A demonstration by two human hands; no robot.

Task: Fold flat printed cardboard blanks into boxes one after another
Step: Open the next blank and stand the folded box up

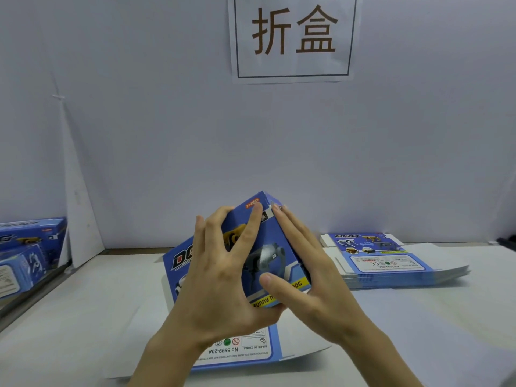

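A: As the check runs from the left edge, what comes first?
B: Finished boxes (pixel 30 247), piled at the far left of the table (pixel 83 317). Not in work.
A: The left hand (pixel 220 283)?
B: Spread over the printed front of the box (pixel 272 243), fingers curled on the panel, index finger reaching toward the top corner. It grips the box. The box stands tilted at table centre, far end raised, with an unfolded flap (pixel 245 350) lying flat toward the person.
A: The right hand (pixel 315 286)?
B: It clasps the box's right edge, with the thumb on the front and straight fingers along the side panel.
A: Step in hand?
B: By judgement, squaring the blank into a tube. The near end is not yet closed.
A: Next move?
B: Probably hold the tube square with one hand, then fold the flap in and tuck it. Crease on the score lines only. Further right, the stack of flat blanks (pixel 391 263) supplies the next unit.
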